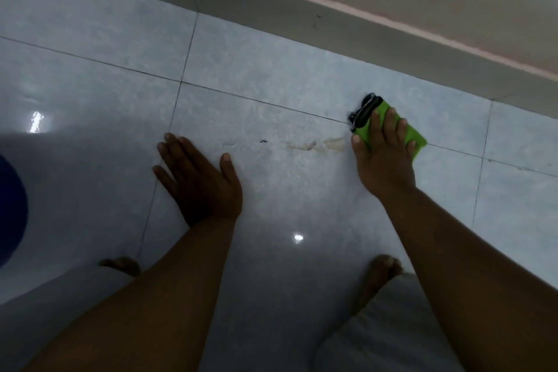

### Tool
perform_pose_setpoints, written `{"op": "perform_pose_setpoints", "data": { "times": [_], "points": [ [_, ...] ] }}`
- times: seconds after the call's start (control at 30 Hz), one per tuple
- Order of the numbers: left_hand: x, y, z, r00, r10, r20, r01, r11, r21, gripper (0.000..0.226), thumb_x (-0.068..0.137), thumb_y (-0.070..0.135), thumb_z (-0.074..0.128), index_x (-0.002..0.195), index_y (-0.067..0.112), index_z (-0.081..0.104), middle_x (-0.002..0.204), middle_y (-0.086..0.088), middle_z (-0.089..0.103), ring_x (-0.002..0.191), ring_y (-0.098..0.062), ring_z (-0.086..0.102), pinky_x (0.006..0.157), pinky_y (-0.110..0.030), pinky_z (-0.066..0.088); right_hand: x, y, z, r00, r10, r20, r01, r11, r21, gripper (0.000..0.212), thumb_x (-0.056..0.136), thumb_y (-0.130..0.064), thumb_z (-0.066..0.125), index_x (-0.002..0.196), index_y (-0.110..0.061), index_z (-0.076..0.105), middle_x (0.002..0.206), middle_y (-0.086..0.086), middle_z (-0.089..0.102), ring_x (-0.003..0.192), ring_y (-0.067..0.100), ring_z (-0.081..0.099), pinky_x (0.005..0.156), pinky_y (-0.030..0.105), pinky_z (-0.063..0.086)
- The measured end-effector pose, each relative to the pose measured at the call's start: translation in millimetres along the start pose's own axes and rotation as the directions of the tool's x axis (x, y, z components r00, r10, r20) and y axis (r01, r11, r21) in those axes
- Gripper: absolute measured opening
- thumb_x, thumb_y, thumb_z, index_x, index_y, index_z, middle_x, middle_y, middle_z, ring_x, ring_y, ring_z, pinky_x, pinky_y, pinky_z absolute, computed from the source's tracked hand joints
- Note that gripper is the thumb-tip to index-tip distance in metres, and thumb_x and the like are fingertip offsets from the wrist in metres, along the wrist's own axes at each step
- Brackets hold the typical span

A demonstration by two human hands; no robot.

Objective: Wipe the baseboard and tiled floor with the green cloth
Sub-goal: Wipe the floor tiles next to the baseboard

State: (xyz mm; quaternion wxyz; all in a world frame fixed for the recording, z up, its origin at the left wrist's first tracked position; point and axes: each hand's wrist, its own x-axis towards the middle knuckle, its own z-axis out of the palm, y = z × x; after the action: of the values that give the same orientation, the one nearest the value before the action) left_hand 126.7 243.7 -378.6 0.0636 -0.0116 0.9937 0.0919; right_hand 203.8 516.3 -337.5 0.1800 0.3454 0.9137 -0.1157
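The pale tiled floor [271,75] fills the view, and the grey baseboard [302,18] runs along its far edge. The left hand [199,181] lies flat on a tile, fingers straight and close together. To the right, the right hand [383,160] presses spread, straight fingers down on the green cloth [418,137], which lies on the floor near the baseboard. A yellowish stain [314,145] lies just left of the cloth.

You can read no words, numbers or signs here: none on the floor tiles, the wall, or the green cloth [413,133].
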Motion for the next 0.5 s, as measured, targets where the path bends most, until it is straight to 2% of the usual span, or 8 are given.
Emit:
{"op": "perform_pose_setpoints", "data": {
  "times": [0.17, 0.33, 0.4, 0.5],
  "points": [
    [0.1, 1.2, -2.3, 1.0, -0.005, -0.004, 0.005, 1.0, 0.0, 0.077, 0.101, 0.048, 0.03, 0.156, -0.003, 0.011, 0.165, -0.021, 0.009, 0.154, -0.036, 0.006, 0.124, -0.056, 0.006, 12.2, -20.1, -3.8, 1.0, 0.002, -0.001, -0.002, 1.0, 0.009, 0.065, 0.101, -0.05, 0.023, 0.155, -0.021, 0.003, 0.163, 0.007, -0.008, 0.149, 0.031, -0.008, 0.118, 0.057, -0.001],
    [0.2, 0.7, -2.0, 1.0, 0.0, -0.004, 0.0, 1.0, -0.001, 0.077, 0.101, 0.048, 0.03, 0.156, -0.003, 0.012, 0.165, -0.021, 0.009, 0.154, -0.036, 0.006, 0.124, -0.057, 0.006, -44.6, -22.4, 21.2, 0.964, -0.266, 0.014, 0.267, 0.961, -0.074, 0.067, 0.097, -0.054, 0.021, 0.155, -0.022, 0.01, 0.163, 0.006, 0.002, 0.149, 0.032, -0.002, 0.117, 0.055, 0.003],
    [-0.2, 0.9, -2.1, 1.0, 0.003, -0.008, -0.003, 1.0, -0.001, 0.077, 0.101, 0.048, 0.03, 0.156, -0.003, 0.012, 0.165, -0.021, 0.009, 0.154, -0.036, 0.007, 0.124, -0.057, 0.006, -46.5, -9.1, 20.2, 0.96, -0.277, 0.049, 0.28, 0.957, -0.076, 0.066, 0.096, -0.055, 0.017, 0.155, -0.027, 0.006, 0.163, 0.002, -0.002, 0.15, 0.028, -0.005, 0.119, 0.055, 0.004],
    [-0.2, 0.2, -2.1, 1.0, 0.0, -0.012, 0.0, 1.0, -0.004, 0.077, 0.101, 0.048, 0.031, 0.156, -0.003, 0.013, 0.165, -0.021, 0.01, 0.154, -0.036, 0.007, 0.124, -0.057, 0.006, -31.4, -12.2, 11.2, 0.979, -0.199, 0.039, 0.2, 0.979, -0.033, 0.063, 0.099, -0.052, 0.02, 0.155, -0.025, 0.004, 0.163, 0.002, -0.005, 0.149, 0.027, -0.009, 0.119, 0.054, 0.001]
  ]
}}
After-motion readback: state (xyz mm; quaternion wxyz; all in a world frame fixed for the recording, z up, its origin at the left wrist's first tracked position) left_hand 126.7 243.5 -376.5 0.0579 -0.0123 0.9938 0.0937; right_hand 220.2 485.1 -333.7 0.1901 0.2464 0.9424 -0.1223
